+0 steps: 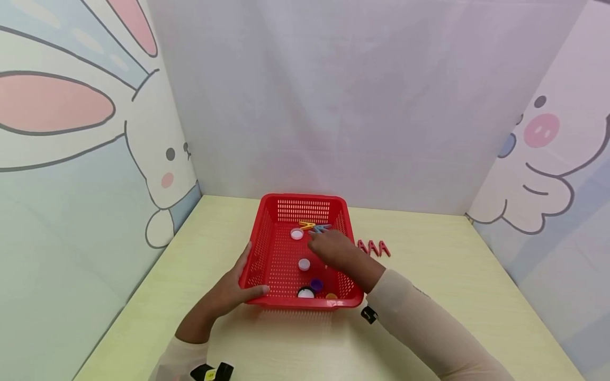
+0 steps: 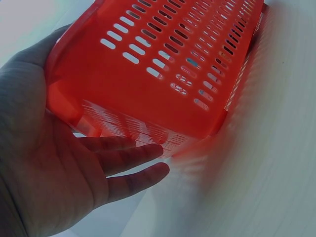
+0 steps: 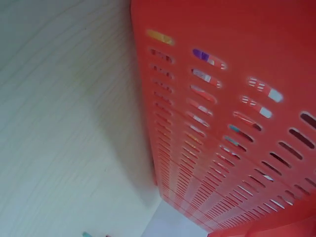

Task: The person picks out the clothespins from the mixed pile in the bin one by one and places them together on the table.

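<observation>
Head view: left hand (image 1: pixel 227 292) grips the red basket (image 1: pixel 300 302) at eight o'clock — likely to steady it; right hand (image 1: pixel 333 250), three o'clock inside — grip unclear.

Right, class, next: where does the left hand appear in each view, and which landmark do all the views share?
Head: the left hand is left of centre, in the lower half, at the near left corner of the red basket.
Left wrist: lower left, palm showing, fingers pointing right.
Right wrist: not in it.
Shared landmark: the red basket.
</observation>
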A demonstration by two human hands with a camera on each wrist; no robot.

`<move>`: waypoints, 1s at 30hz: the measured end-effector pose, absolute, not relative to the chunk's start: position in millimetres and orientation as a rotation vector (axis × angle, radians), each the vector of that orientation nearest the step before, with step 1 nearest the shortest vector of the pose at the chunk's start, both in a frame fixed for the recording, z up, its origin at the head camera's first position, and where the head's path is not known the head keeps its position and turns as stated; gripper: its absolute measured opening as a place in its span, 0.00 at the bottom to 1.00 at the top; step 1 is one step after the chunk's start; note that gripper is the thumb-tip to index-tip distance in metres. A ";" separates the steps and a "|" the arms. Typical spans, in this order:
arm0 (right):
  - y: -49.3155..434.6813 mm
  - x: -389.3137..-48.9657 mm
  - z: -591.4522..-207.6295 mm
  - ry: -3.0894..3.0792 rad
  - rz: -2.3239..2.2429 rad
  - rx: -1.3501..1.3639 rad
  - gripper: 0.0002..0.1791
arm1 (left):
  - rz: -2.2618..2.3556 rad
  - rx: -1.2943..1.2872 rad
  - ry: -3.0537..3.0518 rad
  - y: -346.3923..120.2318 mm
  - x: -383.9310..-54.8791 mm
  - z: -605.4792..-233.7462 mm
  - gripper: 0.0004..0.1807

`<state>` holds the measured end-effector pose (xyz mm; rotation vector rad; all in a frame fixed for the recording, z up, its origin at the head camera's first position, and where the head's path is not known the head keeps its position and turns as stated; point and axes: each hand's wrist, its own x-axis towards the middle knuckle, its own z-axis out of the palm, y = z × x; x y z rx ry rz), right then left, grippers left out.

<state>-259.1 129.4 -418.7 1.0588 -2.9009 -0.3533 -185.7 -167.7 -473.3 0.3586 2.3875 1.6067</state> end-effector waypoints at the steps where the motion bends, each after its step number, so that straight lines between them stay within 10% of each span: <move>1: 129.4 -258.5 -418.6 -2.884 -0.367 1.046 0.33 | 1.604 0.354 2.390 -167.6 -185.5 -473.2 0.73; 20: 141.4 -246.6 -413.4 -2.772 -0.261 0.905 0.44 | 1.599 0.370 2.407 -166.8 -181.7 -473.8 0.73; 30: 143.9 -229.2 -401.7 -2.795 -0.108 0.796 0.32 | 1.599 0.384 2.413 -166.3 -182.0 -475.2 0.73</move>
